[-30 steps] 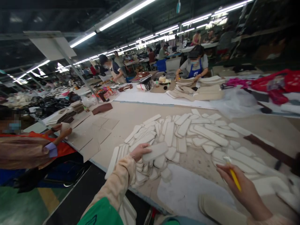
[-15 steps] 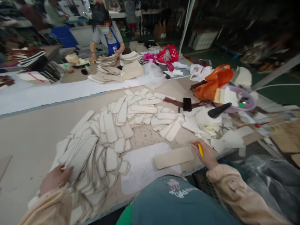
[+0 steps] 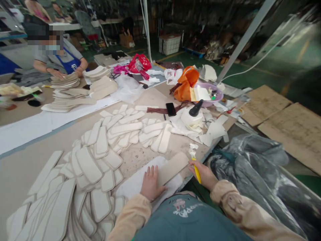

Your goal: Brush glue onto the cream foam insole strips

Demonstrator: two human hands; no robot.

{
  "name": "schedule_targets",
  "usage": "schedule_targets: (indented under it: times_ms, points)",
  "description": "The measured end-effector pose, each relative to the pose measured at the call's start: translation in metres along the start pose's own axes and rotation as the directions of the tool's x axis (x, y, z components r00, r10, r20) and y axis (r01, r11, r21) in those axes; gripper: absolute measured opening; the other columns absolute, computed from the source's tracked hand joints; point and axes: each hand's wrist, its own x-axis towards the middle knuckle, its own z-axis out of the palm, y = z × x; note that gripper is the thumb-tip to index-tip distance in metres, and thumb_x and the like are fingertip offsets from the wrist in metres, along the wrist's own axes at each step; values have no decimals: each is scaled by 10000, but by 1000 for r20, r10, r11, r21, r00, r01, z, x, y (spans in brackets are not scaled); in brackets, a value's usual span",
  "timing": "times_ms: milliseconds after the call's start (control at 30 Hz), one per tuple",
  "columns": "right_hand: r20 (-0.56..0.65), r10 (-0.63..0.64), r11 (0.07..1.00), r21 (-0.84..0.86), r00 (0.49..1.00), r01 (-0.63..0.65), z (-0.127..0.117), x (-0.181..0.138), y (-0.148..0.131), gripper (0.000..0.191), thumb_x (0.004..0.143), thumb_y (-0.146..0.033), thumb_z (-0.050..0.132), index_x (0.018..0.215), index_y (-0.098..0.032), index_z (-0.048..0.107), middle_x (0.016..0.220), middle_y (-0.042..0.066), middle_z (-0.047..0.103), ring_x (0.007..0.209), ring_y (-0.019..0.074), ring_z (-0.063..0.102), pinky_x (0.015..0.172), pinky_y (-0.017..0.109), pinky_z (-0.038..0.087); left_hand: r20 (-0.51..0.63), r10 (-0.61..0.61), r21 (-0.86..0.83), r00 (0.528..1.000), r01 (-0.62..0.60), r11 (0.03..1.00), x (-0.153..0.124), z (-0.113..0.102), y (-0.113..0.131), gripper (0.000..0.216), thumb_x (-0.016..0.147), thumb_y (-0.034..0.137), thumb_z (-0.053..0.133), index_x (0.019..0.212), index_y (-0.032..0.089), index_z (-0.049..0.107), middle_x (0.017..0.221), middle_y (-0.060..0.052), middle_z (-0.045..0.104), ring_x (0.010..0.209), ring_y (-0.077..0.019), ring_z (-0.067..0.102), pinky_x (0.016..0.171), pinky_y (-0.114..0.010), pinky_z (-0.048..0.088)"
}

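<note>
My left hand (image 3: 151, 183) lies with its fingers stretched out at the left end of a long beige piece with rounded ends (image 3: 175, 166). That piece rests on a white sheet (image 3: 134, 174) at the table's near edge. At the piece's right end, my right hand (image 3: 204, 174) grips a yellow-handled brush (image 3: 197, 171), its head pointing away from me and coated in something white. Many pale, flat pieces with rounded ends (image 3: 87, 164) are heaped and fanned out to the left of my left hand and beyond it.
A white tub with a black cone-shaped object (image 3: 196, 108) stands beyond the brush. Near it are a phone (image 3: 171, 109), an orange bag (image 3: 186, 83) and a purple basin (image 3: 218, 97). Across the table a co-worker (image 3: 66, 57) handles stacked pieces (image 3: 65, 81). Grey plastic sheeting (image 3: 253, 157) lies at right.
My left hand has left the heap at the left and come over to the beige piece. The view has turned to the right. My right hand still grips the brush, whose white-coated head now shows clearly.
</note>
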Motion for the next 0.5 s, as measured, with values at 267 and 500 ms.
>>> schedule_targets:
  times_ms: [267, 500]
  points:
    - [-28, 99, 994, 52, 995, -98, -4, -42, 12, 148, 861, -312, 522, 974, -253, 597, 936, 73, 702, 898, 246, 682, 834, 407, 546, 81, -12, 205, 997, -5, 979, 42, 11, 35, 1027, 642, 500, 729, 1463, 106, 254, 1383, -228, 451, 1240, -379, 451, 1026, -484, 332]
    - [-22, 80, 993, 87, 997, -78, 0, -46, 14, 183, 870, -346, 519, 993, -245, 608, 939, 79, 707, 875, 250, 693, 821, 421, 562, 61, -31, 164, 998, 21, 986, 39, 18, 38, 880, 699, 396, 680, 1420, 68, 298, 1191, -205, 540, 1048, -323, 556, 882, -398, 432]
